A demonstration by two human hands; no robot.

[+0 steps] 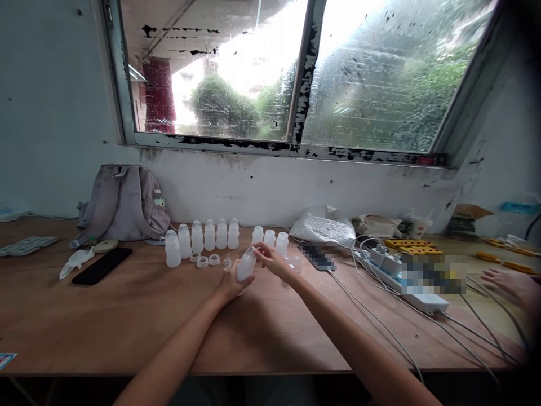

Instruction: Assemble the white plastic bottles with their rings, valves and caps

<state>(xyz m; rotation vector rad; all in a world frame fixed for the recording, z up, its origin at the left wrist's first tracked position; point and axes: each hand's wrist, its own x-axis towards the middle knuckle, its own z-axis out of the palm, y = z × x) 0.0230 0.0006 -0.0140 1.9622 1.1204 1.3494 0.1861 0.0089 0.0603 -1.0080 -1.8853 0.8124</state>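
Observation:
My left hand (230,283) is wrapped round a frosted white baby bottle (245,267), tilted a little to the right above the table. At its top, my right hand (269,260) has its fingers closed on the clear cap (251,250). Several capped baby bottles (197,237) stand upright in a row behind and to the left. Behind my right hand are three bottles (269,238) without caps. White collar rings (203,261) and a clear teat (227,261) lie left of the held bottle. Loose clear caps (297,263) sit right of my right wrist.
A grey backpack (122,200), black phone (102,266) and white crumpled wrapper (76,261) lie left on the wooden table (139,321). To the right are a silver bag (323,226), a power strip (422,300) and cables. Another person's hand (509,283) rests far right near yellow pieces (412,246).

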